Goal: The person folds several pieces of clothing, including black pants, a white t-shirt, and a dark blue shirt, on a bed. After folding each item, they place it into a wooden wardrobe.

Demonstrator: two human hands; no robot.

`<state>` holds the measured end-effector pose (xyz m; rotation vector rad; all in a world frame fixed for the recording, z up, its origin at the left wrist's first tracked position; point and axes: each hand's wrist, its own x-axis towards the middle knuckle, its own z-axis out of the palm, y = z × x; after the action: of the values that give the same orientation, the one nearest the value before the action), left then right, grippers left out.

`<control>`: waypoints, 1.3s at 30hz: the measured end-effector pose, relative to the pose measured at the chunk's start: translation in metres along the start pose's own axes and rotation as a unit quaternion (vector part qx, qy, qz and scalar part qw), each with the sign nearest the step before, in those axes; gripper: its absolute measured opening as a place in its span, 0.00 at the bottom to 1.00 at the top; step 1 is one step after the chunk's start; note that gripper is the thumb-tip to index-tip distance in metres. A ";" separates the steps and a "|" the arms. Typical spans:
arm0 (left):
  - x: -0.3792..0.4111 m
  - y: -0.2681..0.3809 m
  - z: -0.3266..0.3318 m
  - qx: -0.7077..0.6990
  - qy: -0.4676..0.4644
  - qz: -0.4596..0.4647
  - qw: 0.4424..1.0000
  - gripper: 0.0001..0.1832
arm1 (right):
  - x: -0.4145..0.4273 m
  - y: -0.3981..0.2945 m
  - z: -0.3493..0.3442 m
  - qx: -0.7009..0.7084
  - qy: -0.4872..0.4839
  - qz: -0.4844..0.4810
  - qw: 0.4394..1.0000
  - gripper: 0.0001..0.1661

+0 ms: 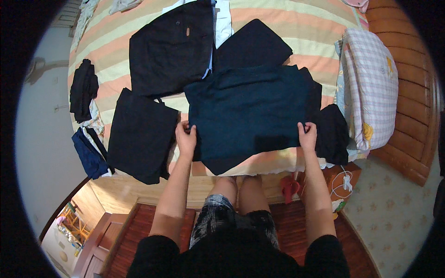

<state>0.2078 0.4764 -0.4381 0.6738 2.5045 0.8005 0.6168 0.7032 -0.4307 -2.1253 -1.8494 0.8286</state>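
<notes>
A dark teal garment [247,107] lies spread across the near part of the bed, over black cloth that shows along its edges. My left hand [186,135] pinches its left edge between thumb and fingers. At its lower right edge, my right hand [308,133] holds the fabric in the same way. A folded black garment [142,135] lies just left of my left hand. Farther back are a black jacket [170,48] and another folded black garment [253,45]. Bunched black cloth [332,135] rests right of my right hand.
Striped bedding [295,17] covers the bed. A folded checked quilt [373,87] lies along the right side, by the wooden headboard [403,76]. Rolled black clothing [84,90] and a navy garment [88,156] sit at the left edge. A white cable [347,182] lies on a small wooden cabinet [354,170].
</notes>
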 end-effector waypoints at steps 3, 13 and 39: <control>-0.046 0.008 -0.006 0.040 0.102 -0.017 0.994 0.28 | -0.014 0.032 0.006 -0.008 -0.009 0.100 0.995 0.42; -0.112 -0.005 0.044 -0.573 0.024 -0.452 0.683 0.23 | -0.025 0.000 -0.042 0.225 -0.291 0.283 0.886 0.29; -0.113 0.165 -0.018 -0.308 0.022 -0.126 0.943 0.14 | -0.087 -0.168 -0.072 0.089 -0.182 -0.188 0.961 0.27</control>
<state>0.3399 0.5237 -0.2944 0.1160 2.1243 1.4092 0.5080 0.6667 -0.2631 -1.5184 -2.1599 1.2924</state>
